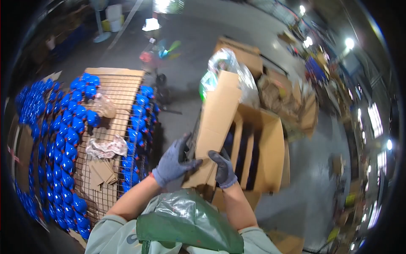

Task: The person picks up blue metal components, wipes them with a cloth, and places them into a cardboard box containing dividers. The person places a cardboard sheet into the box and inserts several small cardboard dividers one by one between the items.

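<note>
Your gloved left hand point(175, 161) spreads at the long cardboard piece's point(219, 116) lower left edge, its grip unclear; your gloved right hand point(223, 169) pinches the right edge. The cardboard is ahead of you, left of the open box point(271, 148). You appear to be positioning it; shifting it calls for steady two-sided support.

The cardboard piece point(220, 106) has a plain, matt, fairly smooth paper face; the gloves point(173, 164) look like dull fabric. Near, the apron point(186, 222) is glossy, creased plastic beside sleeves point(111, 233) of soft matt cloth. On the left, the round pieces point(67, 164) have a smooth plastic shine; the wire rack point(116, 84) looks metal. Farther right, the clear bag point(249, 86) is crinkled, shiny plastic film.
</note>
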Tool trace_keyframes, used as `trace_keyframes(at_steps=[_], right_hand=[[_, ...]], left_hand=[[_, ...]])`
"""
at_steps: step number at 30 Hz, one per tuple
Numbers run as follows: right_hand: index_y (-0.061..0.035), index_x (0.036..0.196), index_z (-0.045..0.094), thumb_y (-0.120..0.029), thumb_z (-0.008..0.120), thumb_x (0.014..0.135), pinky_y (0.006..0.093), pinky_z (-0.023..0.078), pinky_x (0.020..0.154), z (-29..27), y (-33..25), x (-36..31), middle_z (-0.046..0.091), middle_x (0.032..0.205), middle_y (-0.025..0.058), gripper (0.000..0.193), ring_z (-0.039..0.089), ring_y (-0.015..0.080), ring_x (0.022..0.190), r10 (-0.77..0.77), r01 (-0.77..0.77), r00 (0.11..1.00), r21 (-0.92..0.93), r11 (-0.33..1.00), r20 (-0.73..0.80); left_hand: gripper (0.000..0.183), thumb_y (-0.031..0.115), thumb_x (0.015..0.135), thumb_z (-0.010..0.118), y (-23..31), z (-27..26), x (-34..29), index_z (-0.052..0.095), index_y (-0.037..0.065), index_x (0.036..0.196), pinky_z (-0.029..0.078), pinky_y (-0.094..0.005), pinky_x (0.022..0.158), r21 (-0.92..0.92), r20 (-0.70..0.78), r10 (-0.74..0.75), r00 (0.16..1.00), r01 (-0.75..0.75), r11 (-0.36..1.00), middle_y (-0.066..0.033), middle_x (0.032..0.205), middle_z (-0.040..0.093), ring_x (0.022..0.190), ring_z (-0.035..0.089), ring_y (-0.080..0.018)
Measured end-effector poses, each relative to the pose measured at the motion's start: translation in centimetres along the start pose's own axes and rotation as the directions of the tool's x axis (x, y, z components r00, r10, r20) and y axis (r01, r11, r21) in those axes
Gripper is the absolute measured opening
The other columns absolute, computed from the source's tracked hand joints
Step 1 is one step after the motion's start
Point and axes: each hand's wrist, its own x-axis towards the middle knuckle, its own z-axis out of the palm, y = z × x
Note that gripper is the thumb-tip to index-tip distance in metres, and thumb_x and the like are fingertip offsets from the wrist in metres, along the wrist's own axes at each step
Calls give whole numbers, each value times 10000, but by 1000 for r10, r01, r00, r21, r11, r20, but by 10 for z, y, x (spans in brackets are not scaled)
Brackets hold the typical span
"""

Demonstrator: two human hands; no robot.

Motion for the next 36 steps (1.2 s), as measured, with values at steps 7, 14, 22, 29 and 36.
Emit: trace_keyframes(at_steps=[7,14,22,29,36], right_hand=[[-12,1387,502,-166,578,960,340,503,962,-106,67,-102,621,1254,82,460,610,167,1111,185,-151,965,185,971,-187],[5,1370,513,-47,555,927,331,528,916,-182,15,-101,652,1188,112,448,640,204,1048,-133,181,893,74,981,-430],[7,1519,306,-377,659,959,307,566,855,-257,-17,-63,596,1300,182,765,616,251,1174,-134,-1,854,-258,966,-502],[-153,1522,377,-441,618,921,532,395,1089,-263,-14,-40,440,1463,278,709,442,473,1325,-652,-112,730,-976,184,-207],[-160,1558,317,-376,574,892,517,358,1091,-258,53,-98,542,1370,186,746,482,377,1284,-417,-134,908,-973,-187,-45]], left_hand=[[833,164,897,762,-38,128,-15,246,49,1541,435,-265,544,-355,478,-411,776,599,718,-41,704,601,584,536,-99],[809,302,862,769,-52,181,34,333,35,1490,517,-381,674,109,278,-324,904,305,946,-167,926,660,753,636,-264],[558,347,767,737,-38,228,-4,611,107,1254,247,-552,1170,460,630,153,761,-524,717,-145,1135,661,1152,585,-383],[588,322,842,677,-53,284,-1,484,55,1329,308,-541,1131,458,465,-38,884,-204,865,-237,1274,542,1171,559,-409],[1138,414,833,764,-85,322,35,-6,36,1582,481,-472,1023,510,266,-653,709,471,719,-367,1368,496,1176,584,-474]])
